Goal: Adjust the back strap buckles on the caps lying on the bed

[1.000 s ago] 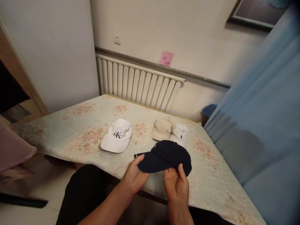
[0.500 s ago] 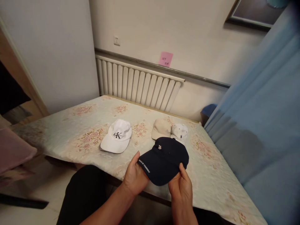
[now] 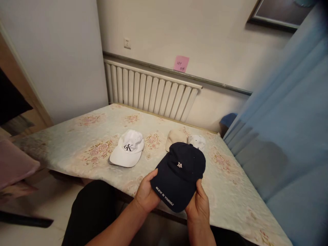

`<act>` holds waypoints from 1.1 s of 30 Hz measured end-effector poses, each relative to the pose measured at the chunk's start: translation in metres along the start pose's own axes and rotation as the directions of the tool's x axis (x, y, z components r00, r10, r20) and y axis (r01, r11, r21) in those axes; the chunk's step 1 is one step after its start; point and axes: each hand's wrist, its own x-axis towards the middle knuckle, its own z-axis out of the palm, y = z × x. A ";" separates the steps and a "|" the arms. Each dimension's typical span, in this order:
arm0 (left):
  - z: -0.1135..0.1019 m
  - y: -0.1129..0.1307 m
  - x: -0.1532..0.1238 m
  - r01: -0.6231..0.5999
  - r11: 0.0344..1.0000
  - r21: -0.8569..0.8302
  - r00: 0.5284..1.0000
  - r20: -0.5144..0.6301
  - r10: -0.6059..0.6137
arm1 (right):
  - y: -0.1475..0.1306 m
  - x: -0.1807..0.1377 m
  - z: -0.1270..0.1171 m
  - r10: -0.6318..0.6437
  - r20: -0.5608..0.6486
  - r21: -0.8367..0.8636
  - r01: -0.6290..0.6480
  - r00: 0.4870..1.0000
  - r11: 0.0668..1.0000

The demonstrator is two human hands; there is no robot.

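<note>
A navy baseball cap (image 3: 183,171) with small white letters on its crown and white lettering along the brim is held above the near edge of the table. My left hand (image 3: 148,191) grips the brim's left side, thumb on top and fingers hidden underneath. My right hand (image 3: 198,203) holds the cap's right side near where brim meets crown, its fingertips out of sight below. Behind it lie a beige cap (image 3: 176,137) and a white cap (image 3: 197,141), both partly covered by the navy one. Farther left rests a white cap with black letters (image 3: 128,148).
A floral cloth covers the table (image 3: 102,119). Along the far wall runs a white radiator (image 3: 151,89), with a pink note (image 3: 181,64) above it. A blue curtain (image 3: 289,119) hangs on the right. Pink fabric (image 3: 17,164) shows at the left.
The navy cap has tipped so its crown top faces me more and the brim points lower, showing the brim lettering in full. Both hands keep their hold; the other caps lie still.
</note>
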 end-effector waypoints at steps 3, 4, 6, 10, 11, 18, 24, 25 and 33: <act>-0.002 0.004 -0.003 0.025 0.999 0.029 1.000 0.011 -0.025 | -0.003 0.004 -0.007 0.038 -0.003 -0.038 -0.039 0.999 0.999; -0.002 0.005 -0.003 0.045 0.998 0.043 0.998 0.033 -0.046 | -0.005 0.005 -0.009 0.059 0.001 -0.056 -0.058 0.998 0.997; -0.003 0.007 -0.004 0.086 0.994 0.065 0.991 0.096 -0.092 | -0.009 0.006 -0.014 0.103 0.023 -0.099 -0.101 0.994 0.990; -0.005 0.008 -0.002 0.142 0.988 0.060 0.974 0.172 -0.151 | -0.014 0.000 -0.014 0.189 0.061 -0.183 -0.175 0.980 0.967; -0.005 0.007 -0.002 0.160 0.986 0.057 0.971 0.173 -0.167 | -0.015 -0.002 -0.012 0.197 0.064 -0.187 -0.182 0.978 0.965; -0.013 0.009 0.002 0.187 0.981 0.044 0.970 0.149 -0.192 | -0.011 -0.002 -0.015 0.195 0.058 -0.133 -0.186 0.979 0.974; -0.014 0.010 -0.001 0.200 0.977 0.069 0.971 0.116 -0.207 | -0.003 0.003 -0.023 0.273 0.081 -0.156 -0.259 0.958 0.953; -0.014 0.009 -0.002 0.202 0.977 0.073 0.971 0.114 -0.210 | -0.002 0.003 -0.024 0.274 0.085 -0.159 -0.258 0.958 0.953; -0.008 0.008 -0.002 0.217 0.971 0.100 0.970 0.092 -0.226 | 0.005 0.005 -0.027 0.302 0.095 -0.208 -0.278 0.949 0.938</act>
